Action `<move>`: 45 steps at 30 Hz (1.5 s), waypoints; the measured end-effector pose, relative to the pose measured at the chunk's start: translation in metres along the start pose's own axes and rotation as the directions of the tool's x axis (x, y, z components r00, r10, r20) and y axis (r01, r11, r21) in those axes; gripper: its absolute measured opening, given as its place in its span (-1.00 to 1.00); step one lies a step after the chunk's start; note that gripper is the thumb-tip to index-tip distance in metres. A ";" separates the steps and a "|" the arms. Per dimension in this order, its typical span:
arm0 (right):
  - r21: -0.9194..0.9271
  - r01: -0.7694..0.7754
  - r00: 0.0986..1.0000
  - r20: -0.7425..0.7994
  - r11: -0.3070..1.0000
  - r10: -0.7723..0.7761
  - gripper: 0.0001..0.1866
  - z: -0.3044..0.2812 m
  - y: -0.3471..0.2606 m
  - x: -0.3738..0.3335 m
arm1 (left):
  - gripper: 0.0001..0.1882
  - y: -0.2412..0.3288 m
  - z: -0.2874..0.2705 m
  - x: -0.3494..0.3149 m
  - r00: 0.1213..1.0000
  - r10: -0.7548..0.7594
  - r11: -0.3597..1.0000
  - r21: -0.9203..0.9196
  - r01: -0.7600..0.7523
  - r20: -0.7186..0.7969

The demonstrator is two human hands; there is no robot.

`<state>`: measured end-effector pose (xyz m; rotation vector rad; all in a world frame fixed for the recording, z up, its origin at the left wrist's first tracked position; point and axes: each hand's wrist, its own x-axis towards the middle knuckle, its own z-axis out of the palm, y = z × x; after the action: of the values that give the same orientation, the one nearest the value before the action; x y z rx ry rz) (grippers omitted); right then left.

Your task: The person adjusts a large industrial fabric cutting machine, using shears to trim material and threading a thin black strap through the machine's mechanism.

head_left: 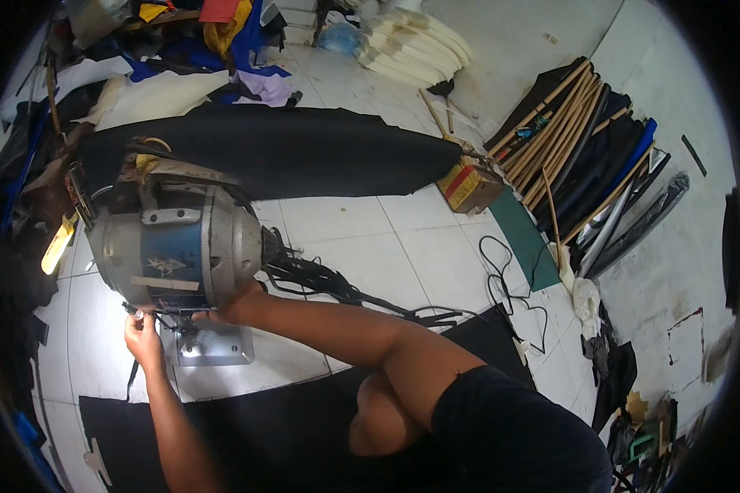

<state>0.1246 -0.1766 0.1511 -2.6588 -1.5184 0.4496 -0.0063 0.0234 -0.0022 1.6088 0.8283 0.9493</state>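
Observation:
A cloth cutting machine [173, 238] with a big grey and blue motor stands before me at the left, above its shiny metal base plate [215, 343]. My left hand [144, 338] reaches up to the motor's lower edge. Its fingers are pinched together at a small part there, too small to name. A dark strip [132, 380] hangs beside that hand. From the right, my right arm comes across to the machine, and my right hand [237, 302] sits under the motor's near side. The motor hides its fingers. A light glows on the floor beneath.
Black material [296, 435] lies on the floor near me, with a second black sheet [304, 152] beyond the machine. Black cables [329, 279] trail rightward. A yellow-red box [471, 186] and several wooden-cored rolls [551, 135] stand by the right wall. Fabric scraps [160, 99] pile up far left.

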 end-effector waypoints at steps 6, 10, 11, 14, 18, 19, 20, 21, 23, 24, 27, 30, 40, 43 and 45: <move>-0.029 0.104 0.994 0.019 0.994 -0.104 -0.19 -0.001 0.008 -0.001 | -0.77 0.026 0.010 -0.008 0.990 -0.054 0.847 0.520 0.112 -0.127; 0.056 -0.070 0.993 0.094 0.996 0.065 -0.14 0.013 0.003 0.003 | -0.76 0.029 0.003 -0.013 0.993 -0.062 0.777 0.619 0.111 -0.100; 0.060 -0.002 0.998 0.058 0.998 -0.001 -0.11 0.031 0.019 0.017 | -0.74 0.016 0.001 -0.007 0.996 0.016 0.765 0.642 0.042 -0.085; 0.193 0.037 0.996 0.072 0.981 -0.052 -0.06 0.017 0.012 0.028 | -0.71 0.036 -0.011 -0.014 0.992 -0.079 0.666 0.735 0.125 -0.096; 0.368 0.265 0.959 -0.193 0.891 -0.205 -0.24 0.057 0.042 0.042 | -0.77 0.058 0.007 -0.026 0.967 -0.243 0.698 0.678 0.230 -0.077; 0.355 0.265 0.959 -0.197 0.896 -0.205 -0.28 0.056 0.033 0.044 | -0.78 0.060 0.000 -0.026 0.952 -0.296 0.701 0.660 0.269 -0.073; -0.023 0.151 0.979 -0.134 0.988 -0.152 -0.32 0.054 0.029 0.041 | -0.78 0.063 -0.007 -0.025 0.937 -0.342 0.738 0.596 0.316 -0.074; 0.180 0.259 0.954 -0.200 0.949 -0.223 -0.34 0.058 0.033 0.044 | -0.77 0.066 -0.010 -0.025 0.922 -0.382 0.781 0.512 0.358 -0.063; 0.328 0.281 0.955 -0.185 0.902 -0.231 -0.40 0.067 0.042 0.048 | -0.76 0.054 -0.018 -0.022 0.927 -0.374 0.869 0.331 0.367 -0.045; 0.283 0.217 0.976 -0.087 0.934 -0.201 -0.44 0.057 0.029 0.043 | -0.75 0.042 -0.028 -0.020 0.929 -0.367 0.898 0.244 0.367 -0.046; 0.262 0.311 0.943 -0.203 0.914 -0.263 -0.47 0.054 0.033 0.042 | -0.75 0.021 -0.034 -0.018 0.864 -0.492 0.860 -0.214 0.464 -0.105; 0.249 0.237 0.963 -0.187 0.939 -0.193 -0.47 0.050 0.058 0.032 | -0.80 0.023 0.007 -0.051 0.791 -0.559 0.825 -0.261 0.501 -0.247; 0.310 0.256 0.967 -0.093 0.916 -0.239 -0.42 0.028 0.011 -0.050 | -0.75 0.088 -0.145 -0.221 0.626 -0.766 0.402 0.655 0.640 -0.142; 0.442 0.420 0.907 -0.200 0.792 -0.370 -0.67 0.016 0.035 -0.145 | -0.71 0.151 -0.146 -0.263 0.573 -0.811 0.339 0.705 0.623 -0.117; 0.586 0.233 0.829 0.297 0.776 -0.473 -0.76 0.024 0.084 -0.208 | -0.69 0.181 -0.135 -0.283 0.528 -0.839 0.339 0.633 0.696 -0.131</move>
<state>0.0894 -0.3996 0.1597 -1.8524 -1.6432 1.2774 -0.2445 -0.2068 0.1453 1.4837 1.6727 -0.2804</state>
